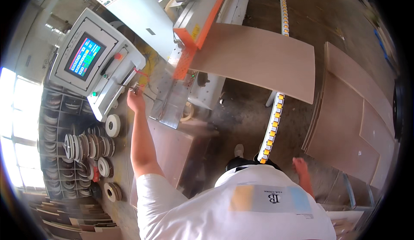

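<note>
My left hand (135, 98) reaches up to the lower right corner of a white control panel (113, 74). Its fingers are pinched on a small metal piece (136, 86) that sticks out there, just under a red cable (141, 72). The panel carries a bright coloured touch screen (85, 57) and a few buttons. My right hand (300, 166) hangs by my side, blurred, fingers loosely apart and holding nothing. It is close to a stack of brown boards (345, 128).
A large brown board (258, 59) lies on the grey and orange machine (194, 29). A curved track of yellow rollers (273, 126) runs past my feet. Shelves with rolls of edge tape (82, 147) stand at the left. More boards lie at the lower left (64, 222).
</note>
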The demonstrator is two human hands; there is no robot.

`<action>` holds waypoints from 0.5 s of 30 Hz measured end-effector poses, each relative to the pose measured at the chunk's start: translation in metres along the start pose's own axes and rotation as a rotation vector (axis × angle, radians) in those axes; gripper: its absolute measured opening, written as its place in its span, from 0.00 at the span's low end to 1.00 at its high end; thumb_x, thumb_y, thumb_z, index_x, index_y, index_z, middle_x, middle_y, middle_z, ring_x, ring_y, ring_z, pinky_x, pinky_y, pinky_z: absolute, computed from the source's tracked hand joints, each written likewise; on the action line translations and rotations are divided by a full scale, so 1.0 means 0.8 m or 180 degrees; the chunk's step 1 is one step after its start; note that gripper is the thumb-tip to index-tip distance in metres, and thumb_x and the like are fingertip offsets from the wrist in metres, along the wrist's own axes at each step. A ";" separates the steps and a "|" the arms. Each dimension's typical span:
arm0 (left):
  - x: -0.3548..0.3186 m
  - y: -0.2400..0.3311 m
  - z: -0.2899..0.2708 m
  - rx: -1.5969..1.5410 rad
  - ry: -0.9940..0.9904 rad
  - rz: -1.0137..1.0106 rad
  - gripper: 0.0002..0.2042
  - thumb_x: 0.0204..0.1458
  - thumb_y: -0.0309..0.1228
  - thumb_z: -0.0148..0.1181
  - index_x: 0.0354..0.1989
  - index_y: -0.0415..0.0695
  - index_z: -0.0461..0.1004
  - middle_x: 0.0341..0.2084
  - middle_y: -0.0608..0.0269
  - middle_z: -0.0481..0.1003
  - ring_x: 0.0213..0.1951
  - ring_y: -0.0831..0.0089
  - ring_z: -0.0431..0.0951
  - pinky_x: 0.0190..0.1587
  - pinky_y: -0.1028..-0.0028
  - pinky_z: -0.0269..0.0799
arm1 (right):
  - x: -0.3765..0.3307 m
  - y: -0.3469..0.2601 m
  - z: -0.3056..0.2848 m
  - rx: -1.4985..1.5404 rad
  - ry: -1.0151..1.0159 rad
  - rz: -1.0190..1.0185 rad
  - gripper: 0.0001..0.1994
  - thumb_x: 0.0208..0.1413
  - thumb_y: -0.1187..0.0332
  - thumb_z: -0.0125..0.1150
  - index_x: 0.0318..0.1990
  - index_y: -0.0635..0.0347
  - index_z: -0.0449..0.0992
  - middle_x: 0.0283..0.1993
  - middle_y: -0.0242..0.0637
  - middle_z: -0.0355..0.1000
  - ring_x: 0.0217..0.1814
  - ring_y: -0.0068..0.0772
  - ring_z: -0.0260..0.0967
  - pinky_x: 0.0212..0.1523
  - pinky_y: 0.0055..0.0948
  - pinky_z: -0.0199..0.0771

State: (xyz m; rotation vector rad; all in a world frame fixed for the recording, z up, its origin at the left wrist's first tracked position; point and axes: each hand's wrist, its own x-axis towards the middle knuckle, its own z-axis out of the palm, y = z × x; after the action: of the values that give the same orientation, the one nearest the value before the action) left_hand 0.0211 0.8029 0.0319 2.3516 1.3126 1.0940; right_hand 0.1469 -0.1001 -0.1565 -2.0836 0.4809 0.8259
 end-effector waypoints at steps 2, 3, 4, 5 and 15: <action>0.046 -0.071 0.024 -0.0523 0.0382 -0.0039 0.20 0.54 0.49 0.69 0.40 0.42 0.82 0.32 0.54 0.83 0.35 0.52 0.82 0.40 0.58 0.75 | -0.031 0.048 0.012 -0.0031 -0.0251 0.0244 0.16 0.60 0.52 0.65 0.42 0.56 0.80 0.35 0.34 0.77 0.26 0.29 0.74 0.24 0.33 0.76; 0.065 -0.098 0.033 -0.0732 0.0563 -0.0008 0.20 0.54 0.50 0.69 0.39 0.42 0.83 0.31 0.53 0.83 0.35 0.54 0.83 0.40 0.58 0.75 | -0.046 0.074 0.015 0.0051 -0.0367 0.0397 0.16 0.60 0.52 0.65 0.42 0.56 0.80 0.36 0.36 0.78 0.27 0.29 0.75 0.25 0.34 0.77; 0.079 -0.098 0.063 -0.0556 0.0412 -0.0005 0.17 0.56 0.47 0.66 0.43 0.45 0.80 0.37 0.54 0.81 0.40 0.56 0.81 0.44 0.59 0.74 | -0.071 0.100 0.008 0.0178 -0.0334 0.0606 0.17 0.60 0.52 0.65 0.42 0.57 0.81 0.37 0.37 0.79 0.28 0.30 0.76 0.26 0.34 0.78; 0.079 -0.095 0.093 0.0057 -0.0031 0.0107 0.16 0.58 0.44 0.62 0.48 0.49 0.77 0.42 0.55 0.79 0.45 0.58 0.79 0.48 0.60 0.72 | -0.109 0.128 -0.001 -0.0206 -0.0348 0.0011 0.18 0.61 0.51 0.63 0.42 0.58 0.81 0.37 0.38 0.79 0.29 0.31 0.77 0.26 0.34 0.78; -0.041 -0.008 0.179 -0.0792 0.0183 -0.0664 0.24 0.64 0.41 0.52 0.67 0.47 0.69 0.62 0.56 0.73 0.61 0.59 0.74 0.56 0.59 0.76 | -0.194 0.225 0.032 0.0859 0.0504 0.1330 0.25 0.57 0.46 0.63 0.49 0.59 0.82 0.47 0.41 0.82 0.38 0.35 0.80 0.36 0.36 0.82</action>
State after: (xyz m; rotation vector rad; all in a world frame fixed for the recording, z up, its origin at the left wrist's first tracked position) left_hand 0.1077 0.8014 -0.0870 1.9716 1.3206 1.1902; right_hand -0.0790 -0.1778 -0.1596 -1.8286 1.0794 0.7797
